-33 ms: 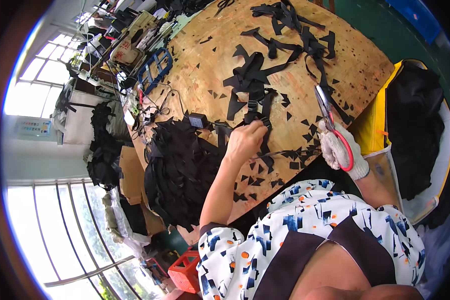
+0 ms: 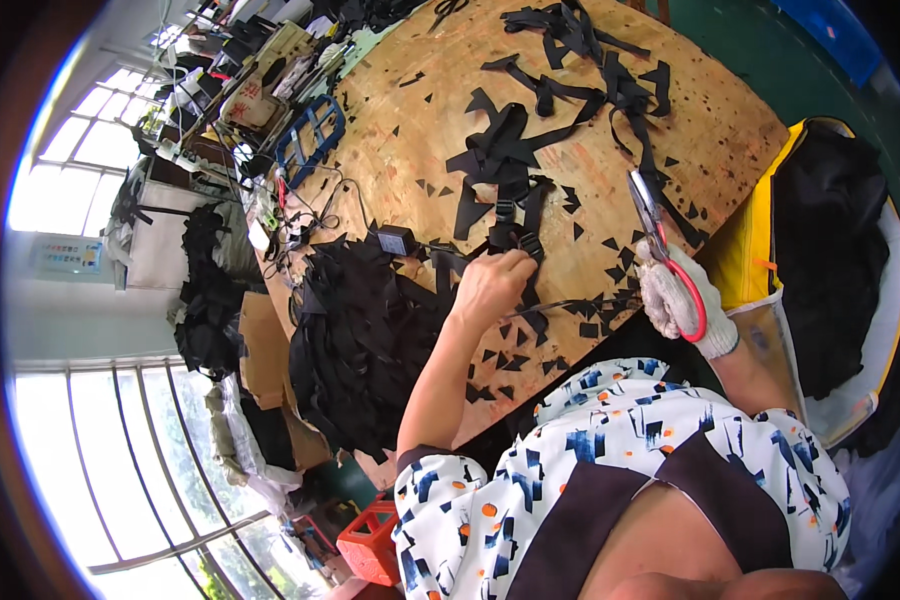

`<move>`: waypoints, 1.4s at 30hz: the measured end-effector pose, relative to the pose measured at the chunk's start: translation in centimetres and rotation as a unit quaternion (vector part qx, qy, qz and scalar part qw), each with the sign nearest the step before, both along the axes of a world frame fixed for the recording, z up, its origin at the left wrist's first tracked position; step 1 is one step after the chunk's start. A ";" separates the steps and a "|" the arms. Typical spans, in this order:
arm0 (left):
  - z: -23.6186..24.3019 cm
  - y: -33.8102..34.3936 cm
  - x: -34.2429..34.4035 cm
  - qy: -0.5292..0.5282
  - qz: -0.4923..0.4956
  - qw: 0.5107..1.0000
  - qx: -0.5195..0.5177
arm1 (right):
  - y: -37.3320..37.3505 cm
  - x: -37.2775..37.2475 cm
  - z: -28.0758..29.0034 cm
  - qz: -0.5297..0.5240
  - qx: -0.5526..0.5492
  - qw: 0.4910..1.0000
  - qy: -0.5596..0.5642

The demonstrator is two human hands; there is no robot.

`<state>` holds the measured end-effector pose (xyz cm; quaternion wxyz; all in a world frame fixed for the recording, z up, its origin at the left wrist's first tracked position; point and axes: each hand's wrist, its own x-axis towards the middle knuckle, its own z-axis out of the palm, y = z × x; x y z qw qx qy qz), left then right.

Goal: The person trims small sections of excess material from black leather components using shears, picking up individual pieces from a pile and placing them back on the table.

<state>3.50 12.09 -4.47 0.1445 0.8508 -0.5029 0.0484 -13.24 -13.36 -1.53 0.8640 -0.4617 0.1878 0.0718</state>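
Over the black straps [image 2: 510,160], the left hand [image 2: 492,284] has edged back.

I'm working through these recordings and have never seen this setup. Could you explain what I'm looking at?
There is no machine here, only a person's own hands. A wide fisheye camera worn on the head looks down, so straight edges bend; the wearer's patterned top shows at the bottom.

The right hand, in a pale knitted glove, holds red-handled scissors, blades pointing away from the body. The bare left hand has its fingers at black strapping near a buckle; its exact grip is hard to make out.

On the wooden table lie a heap of black pieces, scattered dark scraps and a small black box.
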 end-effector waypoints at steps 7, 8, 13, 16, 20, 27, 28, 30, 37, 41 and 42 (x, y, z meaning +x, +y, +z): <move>-3.0 1.7 0.8 -0.038 -0.020 0.990 0.138 | 0.4 0.0 -0.5 0.017 0.015 1.000 0.012; -3.1 1.6 0.9 -0.019 -0.017 0.989 0.145 | 0.5 0.0 -0.2 0.011 -0.010 1.000 0.015; -3.4 0.8 0.8 -0.043 -0.027 0.988 0.145 | 0.8 -0.3 -0.1 0.010 -0.080 0.997 0.013; -4.4 0.6 0.6 -0.062 -0.021 0.989 0.130 | 0.9 -0.1 -0.3 0.031 -0.055 0.998 0.012; -5.5 0.0 0.7 -0.115 -0.016 0.988 0.103 | 1.3 -0.1 -0.5 0.029 -0.091 0.995 -0.003; -1.8 -2.1 1.0 0.049 0.125 0.975 -0.175 | 1.2 -0.1 -0.7 0.031 -0.032 0.998 -0.033; -0.5 -2.5 0.8 0.152 0.163 0.957 -0.185 | 1.0 -0.3 -0.9 0.039 0.020 0.997 -0.057; 2.9 -3.5 0.0 0.351 0.215 0.885 -0.218 | 0.7 -0.2 -0.9 0.043 0.001 0.993 -0.110; 4.0 -4.3 -1.6 0.622 0.179 0.694 -0.315 | 2.0 0.6 -2.8 0.122 -0.113 0.976 -0.143; 3.4 -4.6 -2.7 0.600 0.160 0.714 -0.323 | 1.8 0.4 -1.8 0.167 -0.231 0.945 -0.161; 3.5 -4.8 -2.8 0.599 0.169 0.718 -0.311 | 1.6 0.3 -1.8 0.176 -0.268 0.936 -0.147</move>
